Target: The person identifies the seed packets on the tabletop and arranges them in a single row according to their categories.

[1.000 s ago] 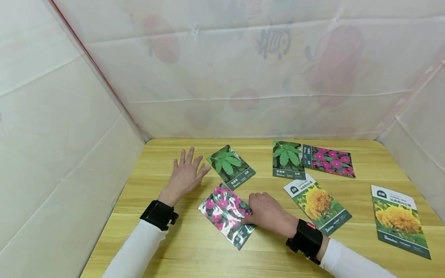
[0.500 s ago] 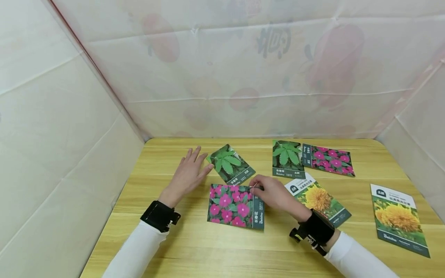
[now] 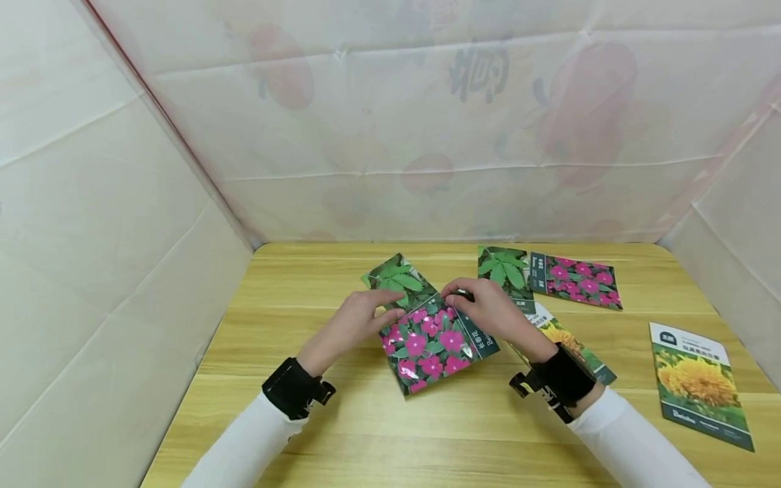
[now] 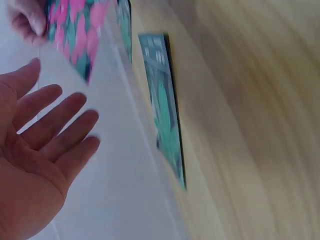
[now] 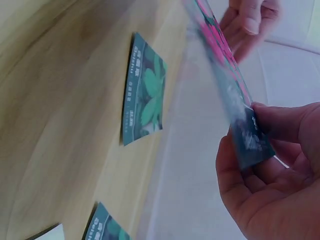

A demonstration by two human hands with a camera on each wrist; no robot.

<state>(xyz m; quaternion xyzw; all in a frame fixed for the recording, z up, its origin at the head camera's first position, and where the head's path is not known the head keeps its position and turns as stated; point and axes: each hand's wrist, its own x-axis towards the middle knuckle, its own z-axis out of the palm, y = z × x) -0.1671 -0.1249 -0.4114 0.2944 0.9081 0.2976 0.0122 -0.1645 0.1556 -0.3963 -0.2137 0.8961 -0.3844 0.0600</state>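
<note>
My right hand [image 3: 491, 312] pinches a pink-flower seed packet [image 3: 427, 349] by its dark labelled end. In the right wrist view that packet [image 5: 227, 65] is seen nearly edge-on, gripped between thumb and curled fingers, raised off the table. Close to the packet's other end is my left hand [image 3: 354, 322]; its fingers are spread and hold nothing in the left wrist view, where a gap shows between the hand [image 4: 47, 135] and the packet [image 4: 77, 35]. Behind the held packet lies a green-leaf packet [image 3: 390, 274], partly covered from the head view.
At the back right, a second green-leaf packet [image 3: 503, 271] touches another pink-flower packet [image 3: 582, 281]. A yellow-flower packet [image 3: 586, 352] lies partly behind my right wrist. Another yellow-flower packet [image 3: 702, 386] is near the table's right edge. Pale sheet walls enclose the wooden table [image 3: 366, 440].
The right hand has lifted the pink-flower packet off the table, turned it and moved it up and right. My left hand has moved right, towards the packet.
</note>
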